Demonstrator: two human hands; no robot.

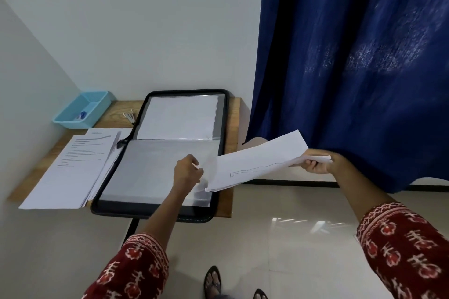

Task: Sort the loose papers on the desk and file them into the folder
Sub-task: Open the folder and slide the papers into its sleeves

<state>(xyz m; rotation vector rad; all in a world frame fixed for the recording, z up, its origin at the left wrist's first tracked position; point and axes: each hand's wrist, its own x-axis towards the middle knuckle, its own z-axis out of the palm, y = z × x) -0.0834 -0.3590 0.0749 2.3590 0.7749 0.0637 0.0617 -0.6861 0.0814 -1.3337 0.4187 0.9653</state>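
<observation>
On the wooden tabletop our left hand pinches the folder sleeve open while our right hand grips papers, ready to slide in.

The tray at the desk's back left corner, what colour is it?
Light blue; the tray shows clearly in the head view.

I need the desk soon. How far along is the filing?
Partly done. The open folder already holds a sheet in its far sleeve. The right hand grips a sheaf of papers while the left hand pinches the near sleeve's edge. A stack of printed pages still waits beside the folder.
</observation>
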